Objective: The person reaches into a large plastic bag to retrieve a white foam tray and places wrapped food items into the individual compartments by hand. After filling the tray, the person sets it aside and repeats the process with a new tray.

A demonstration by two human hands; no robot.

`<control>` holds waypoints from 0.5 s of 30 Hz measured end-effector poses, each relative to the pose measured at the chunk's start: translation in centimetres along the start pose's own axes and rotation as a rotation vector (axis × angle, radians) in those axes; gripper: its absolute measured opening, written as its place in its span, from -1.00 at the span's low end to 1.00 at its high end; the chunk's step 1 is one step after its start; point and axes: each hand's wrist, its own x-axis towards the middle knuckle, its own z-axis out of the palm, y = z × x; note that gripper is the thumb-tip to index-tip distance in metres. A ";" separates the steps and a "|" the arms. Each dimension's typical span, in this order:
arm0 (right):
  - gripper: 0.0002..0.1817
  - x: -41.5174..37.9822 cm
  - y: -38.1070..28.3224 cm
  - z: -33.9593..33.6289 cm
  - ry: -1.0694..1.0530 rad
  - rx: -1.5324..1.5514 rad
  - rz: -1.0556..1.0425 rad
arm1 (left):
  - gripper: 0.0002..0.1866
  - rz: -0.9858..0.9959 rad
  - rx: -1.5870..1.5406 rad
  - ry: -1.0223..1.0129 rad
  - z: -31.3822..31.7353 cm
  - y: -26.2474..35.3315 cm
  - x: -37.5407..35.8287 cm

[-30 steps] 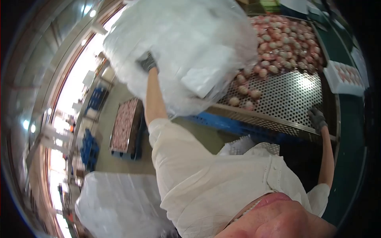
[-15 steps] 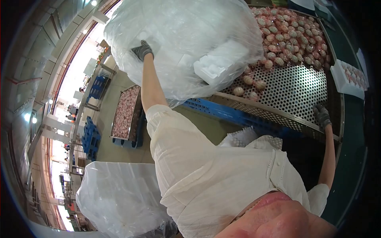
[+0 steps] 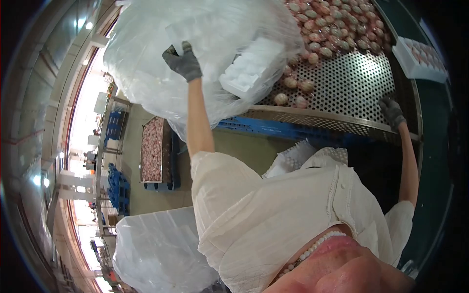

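My left hand (image 3: 182,62), in a grey glove, is raised over a large clear plastic bag (image 3: 141,58). Its thumb and fingers are closed on the edge of a pale white foam tray (image 3: 189,30), whose outline blends into the bag. Another white foam tray (image 3: 251,68) with molded hollows lies in the bag to the right. My right hand (image 3: 392,113), also gloved in grey, rests at the near right corner of a perforated metal tray (image 3: 349,83), fingers stretched out and nothing in them. Egg-shaped, plastic-wrapped pieces with red marks (image 3: 337,29) are heaped at its far end.
A white foam tray filled with wrapped pieces (image 3: 419,57) stands on the green surface (image 3: 434,141) at right. Blue pallets (image 3: 117,188) and a metal tray of reddish pieces (image 3: 154,151) are on the floor at left. A second plastic bag (image 3: 161,249) is beside me.
My left hand has risen closer to the camera, with the pale foam tray now above its fingers. The right hand stays at the metal tray's corner, while the whole view has shifted slightly.
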 end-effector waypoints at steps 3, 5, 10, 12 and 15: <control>-0.64 0.6 1.3 0.4 0.102 0.015 -0.096 | -0.64 0.544 0.364 0.078 -1.3 5.2 -7.5; -0.62 2.0 2.8 0.9 0.117 0.096 -0.164 | -0.57 0.562 0.277 -0.051 -2.0 8.7 -14.1; -0.47 -1.7 -4.8 -0.3 -0.220 1.066 -0.208 | -0.61 0.765 -0.394 -0.660 0.1 12.7 -24.7; -0.39 -2.4 -7.2 -0.2 -0.300 1.178 -0.331 | -0.59 0.864 -0.560 -0.625 2.0 14.4 -27.0; -0.40 -2.4 -8.9 0.6 -0.177 0.883 -0.187 | -0.58 0.743 -0.632 -0.857 3.0 16.2 -28.6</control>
